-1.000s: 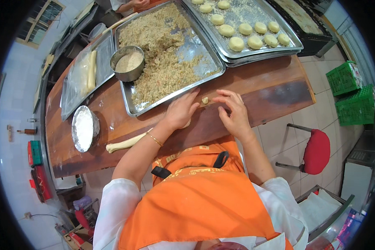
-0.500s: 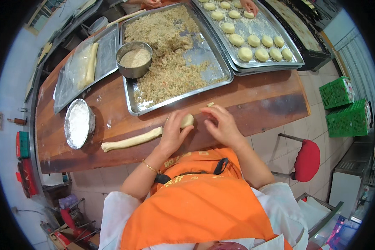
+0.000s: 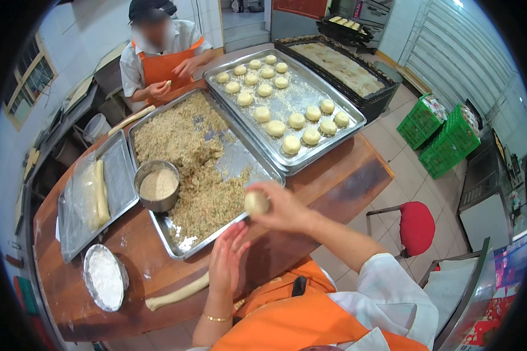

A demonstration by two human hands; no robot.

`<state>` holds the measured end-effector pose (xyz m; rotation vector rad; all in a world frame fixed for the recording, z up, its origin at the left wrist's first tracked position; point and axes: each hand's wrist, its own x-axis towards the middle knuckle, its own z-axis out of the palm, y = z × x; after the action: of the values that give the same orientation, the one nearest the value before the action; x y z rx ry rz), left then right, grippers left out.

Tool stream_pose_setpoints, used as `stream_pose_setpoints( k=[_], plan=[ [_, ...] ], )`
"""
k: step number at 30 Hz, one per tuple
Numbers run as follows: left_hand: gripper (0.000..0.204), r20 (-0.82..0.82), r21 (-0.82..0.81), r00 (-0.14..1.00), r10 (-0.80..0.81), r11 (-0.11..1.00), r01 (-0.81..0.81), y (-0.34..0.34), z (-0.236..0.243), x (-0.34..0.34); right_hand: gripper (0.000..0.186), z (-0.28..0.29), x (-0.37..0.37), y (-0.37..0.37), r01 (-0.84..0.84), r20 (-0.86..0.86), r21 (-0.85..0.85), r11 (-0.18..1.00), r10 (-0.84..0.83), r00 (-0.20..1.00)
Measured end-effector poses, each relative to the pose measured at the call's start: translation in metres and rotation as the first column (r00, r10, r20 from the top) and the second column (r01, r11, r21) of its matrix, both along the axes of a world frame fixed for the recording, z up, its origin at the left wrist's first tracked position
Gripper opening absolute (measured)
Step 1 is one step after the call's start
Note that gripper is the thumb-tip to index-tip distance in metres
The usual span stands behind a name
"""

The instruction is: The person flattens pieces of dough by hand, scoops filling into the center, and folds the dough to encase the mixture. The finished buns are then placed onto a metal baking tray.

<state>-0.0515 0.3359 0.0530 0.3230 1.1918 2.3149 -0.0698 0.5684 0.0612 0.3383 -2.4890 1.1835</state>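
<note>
A round, pale dough ball (image 3: pixel 256 203) is gripped in the fingers of my right hand (image 3: pixel 278 206), raised beside the near right corner of the filling tray. My left hand (image 3: pixel 226 257) is open, fingers stretched, just below it with nothing in it. By my left wrist a rope of dough (image 3: pixel 178 293) lies on the wooden table (image 3: pixel 152 263), its right end hidden behind the hand. Crumbly beige filling (image 3: pixel 208 207) is heaped in the large metal tray (image 3: pixel 184 255). A round metal tin (image 3: pixel 158 202) of fine crumbs stands on that tray's left side.
A bowl of white flour (image 3: pixel 104 278) stands at left, near a tray with plastic-covered dough (image 3: pixel 101 190). Beyond the filling, a tray (image 3: pixel 357 117) carries several round dough pieces (image 3: pixel 297 120). Across the table a co-worker (image 3: pixel 164 64) holds a small dough piece. A red stool (image 3: pixel 417 228) stands at right.
My right hand has taken the dough ball from beside my left hand and moved it forward. My left hand has opened. The view has tilted up, bringing the co-worker into sight.
</note>
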Motion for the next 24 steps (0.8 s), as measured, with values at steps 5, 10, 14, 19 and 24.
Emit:
stream_pose_setpoints(
  k=[5,10,14,19,24],
  plan=[
    [0.032,-0.025,-0.182,0.981,0.195,0.963,-0.196,-0.023,0.008,0.006,0.057,0.017,-0.105,0.119,0.345,0.040,-0.089,0.934,-0.343,0.939],
    [0.023,-0.025,-0.267,0.932,0.361,0.896,-0.354,-0.048,-0.003,0.006,0.054,0.012,-0.186,0.196,0.501,0.012,0.243,0.831,-0.519,0.855],
    [0.023,-0.002,-0.290,0.897,0.442,0.858,-0.424,-0.056,-0.008,-0.001,0.057,-0.012,-0.218,0.219,0.425,0.184,0.327,0.844,-0.498,0.848],
    [0.020,0.018,-0.251,0.873,0.487,0.848,-0.468,-0.056,-0.003,-0.011,0.055,-0.002,-0.216,0.210,0.556,-0.250,0.111,0.824,-0.518,0.818],
    [0.018,-0.126,-0.282,0.836,0.534,0.789,-0.546,-0.072,-0.010,-0.007,0.015,0.078,-0.145,0.139,0.037,0.038,-0.999,0.019,0.035,0.999]
  ],
)
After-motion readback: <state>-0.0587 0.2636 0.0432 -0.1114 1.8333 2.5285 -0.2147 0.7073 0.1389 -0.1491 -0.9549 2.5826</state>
